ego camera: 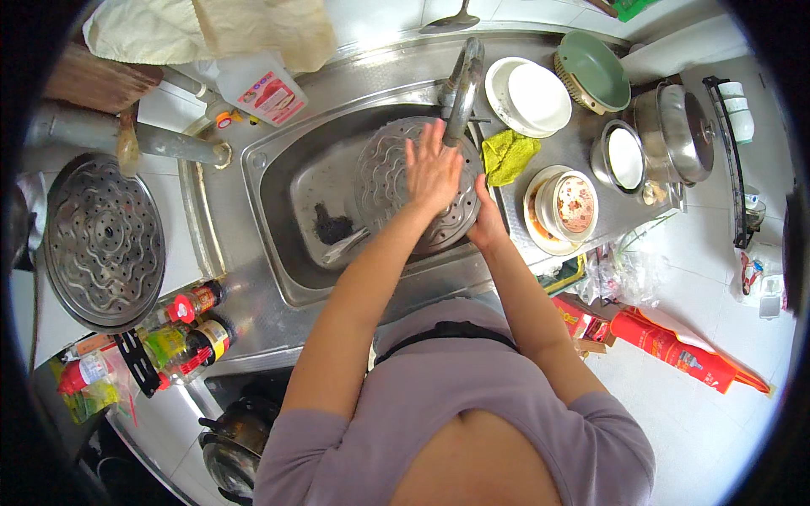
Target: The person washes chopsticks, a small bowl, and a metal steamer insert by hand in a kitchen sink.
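My right hand (486,218) holds the right rim of a round perforated metal steamer plate (386,171), which is tilted over the stainless steel sink (304,190). Across the plate's upper face lies my left hand (434,167), palm down with its fingers spread. The curved metal faucet (469,82) reaches over the plate, close to my left fingertips. A yellow-green cloth (509,155) lies beside the sink, right of the plate. Dark residue (332,223) and a pale, thin object (345,246) are on the sink floor.
White bowls (538,98), a green basin (591,73), stacked dishes with red residue (576,202) and a lidded steel pot (677,133) stand on the right. At the left are another perforated steamer plate (107,237), a plastic jug (262,85) and seasoning bottles (190,348).
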Available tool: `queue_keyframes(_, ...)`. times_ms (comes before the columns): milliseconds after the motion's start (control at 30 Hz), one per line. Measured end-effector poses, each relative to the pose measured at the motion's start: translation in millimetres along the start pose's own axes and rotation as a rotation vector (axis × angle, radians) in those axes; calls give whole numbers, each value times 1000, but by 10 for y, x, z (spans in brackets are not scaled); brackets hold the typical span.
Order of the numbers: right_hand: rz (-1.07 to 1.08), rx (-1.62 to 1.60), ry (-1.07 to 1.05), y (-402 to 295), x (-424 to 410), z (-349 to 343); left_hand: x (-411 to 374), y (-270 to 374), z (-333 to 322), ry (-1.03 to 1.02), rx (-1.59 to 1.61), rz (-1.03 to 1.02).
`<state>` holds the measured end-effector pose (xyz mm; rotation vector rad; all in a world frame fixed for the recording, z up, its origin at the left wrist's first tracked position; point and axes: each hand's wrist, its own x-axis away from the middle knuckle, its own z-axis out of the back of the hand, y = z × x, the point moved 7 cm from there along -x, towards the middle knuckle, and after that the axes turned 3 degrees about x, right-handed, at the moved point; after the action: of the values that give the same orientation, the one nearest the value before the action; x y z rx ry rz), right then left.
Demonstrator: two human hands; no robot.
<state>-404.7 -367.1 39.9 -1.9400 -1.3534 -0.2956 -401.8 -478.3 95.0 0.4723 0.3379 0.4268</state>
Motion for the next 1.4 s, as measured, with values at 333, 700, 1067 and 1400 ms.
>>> queue_keyframes(333,217,-49,-33,-324,-8,-172,450,-1841,158,78,511,745)
queue_keyframes(700,283,72,87,-242,-699,-460,1169,-1295,911,395,1742,848)
queue_keyframes(1067,495,399,218,48,-710,-303,1327,-1393,749,540,1318,749)
queue_keyframes(1400,213,727,291,454,-226,-304,1233,-1166,507,502,1413,768)
